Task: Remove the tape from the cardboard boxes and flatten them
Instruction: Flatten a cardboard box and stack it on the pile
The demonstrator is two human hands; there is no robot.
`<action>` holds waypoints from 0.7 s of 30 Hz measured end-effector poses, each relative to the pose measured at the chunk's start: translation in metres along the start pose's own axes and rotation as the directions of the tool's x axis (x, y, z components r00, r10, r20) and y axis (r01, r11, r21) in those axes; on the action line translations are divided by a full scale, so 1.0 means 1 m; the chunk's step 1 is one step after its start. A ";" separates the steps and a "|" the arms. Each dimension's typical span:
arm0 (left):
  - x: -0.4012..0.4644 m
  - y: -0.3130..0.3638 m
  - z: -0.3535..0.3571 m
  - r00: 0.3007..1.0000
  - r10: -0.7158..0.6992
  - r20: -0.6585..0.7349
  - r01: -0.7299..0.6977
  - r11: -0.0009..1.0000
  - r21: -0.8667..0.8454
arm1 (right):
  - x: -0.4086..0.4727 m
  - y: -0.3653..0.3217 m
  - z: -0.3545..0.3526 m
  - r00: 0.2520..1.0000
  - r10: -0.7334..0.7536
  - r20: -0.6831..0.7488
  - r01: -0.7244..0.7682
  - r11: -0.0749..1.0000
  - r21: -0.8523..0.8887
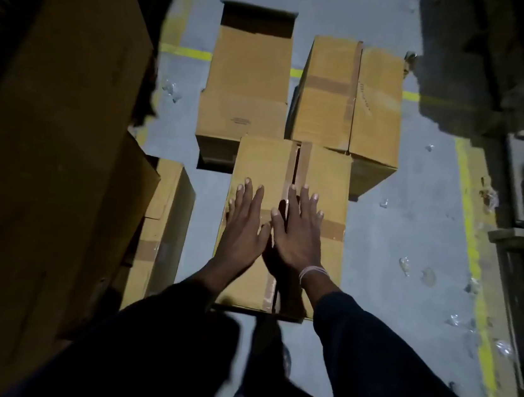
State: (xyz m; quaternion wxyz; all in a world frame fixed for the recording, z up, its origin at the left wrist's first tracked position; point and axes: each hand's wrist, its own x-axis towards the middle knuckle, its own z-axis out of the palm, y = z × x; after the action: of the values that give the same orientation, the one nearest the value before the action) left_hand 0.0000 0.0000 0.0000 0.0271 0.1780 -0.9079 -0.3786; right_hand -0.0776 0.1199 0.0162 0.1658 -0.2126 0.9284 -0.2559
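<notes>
I am pressing both hands flat on the top of the nearest cardboard box (284, 224), at the centre of the frame: the left hand (244, 226) is lying spread on the left flap, and the right hand (296, 232) is lying spread across the centre seam, where brown tape (288, 175) is running lengthwise. Neither hand is pinching anything. I am judging the step as the start of the tape removal on this box, whose flaps are parting slightly at the far end. The next move is calling for a fingertip to find a tape edge and peel. Two more boxes (349, 93) are standing on the floor (400, 215) beyond, upper centre.
</notes>
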 end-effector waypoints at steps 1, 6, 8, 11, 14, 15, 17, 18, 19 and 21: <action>0.005 -0.009 0.012 1.000 -0.001 -0.016 0.001 0.998 0.059 | 0.003 0.007 0.011 1.000 -0.003 -0.020 0.002 0.999 -0.039; 0.027 -0.040 0.060 0.994 -0.106 0.011 0.101 0.969 0.225 | 0.017 0.050 0.061 0.996 -0.009 -0.083 -0.006 0.986 -0.168; 0.030 -0.050 0.075 0.995 -0.096 -0.011 0.096 0.957 0.273 | 0.020 0.063 0.076 0.992 -0.020 -0.122 -0.003 0.982 -0.190; 0.032 -0.058 0.087 0.997 -0.075 -0.036 0.083 0.920 0.383 | 0.023 0.072 0.089 0.982 -0.044 -0.183 -0.002 0.970 -0.244; 0.031 -0.062 0.090 0.999 -0.040 -0.022 0.046 0.894 0.445 | 0.026 0.076 0.094 0.977 -0.049 -0.207 -0.013 0.958 -0.287; 0.031 -0.063 0.091 0.999 -0.036 -0.021 0.041 0.888 0.458 | 0.027 0.077 0.094 0.977 -0.047 -0.206 -0.016 0.955 -0.295; 0.031 -0.063 0.092 0.999 -0.037 -0.022 0.043 0.885 0.463 | 0.028 0.076 0.091 0.982 -0.037 -0.183 -0.017 0.957 -0.288; 0.030 -0.062 0.091 0.999 -0.043 -0.015 0.045 0.890 0.454 | 0.027 0.076 0.089 0.987 -0.025 -0.160 -0.020 0.961 -0.277; 0.027 -0.061 0.090 0.999 -0.049 -0.005 0.046 0.896 0.442 | 0.023 0.076 0.087 0.990 -0.010 -0.138 -0.028 0.963 -0.269; 0.012 -0.056 0.090 0.998 -0.054 0.024 0.038 0.904 0.427 | 0.008 0.078 0.082 0.995 0.035 -0.094 -0.059 0.964 -0.258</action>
State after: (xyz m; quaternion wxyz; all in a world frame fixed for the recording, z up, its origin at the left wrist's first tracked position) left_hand -0.0112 0.0209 -0.1040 -0.0374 0.1944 -0.9645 -0.1749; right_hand -0.0741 0.1434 -0.0946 0.1013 -0.1989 0.9651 -0.1367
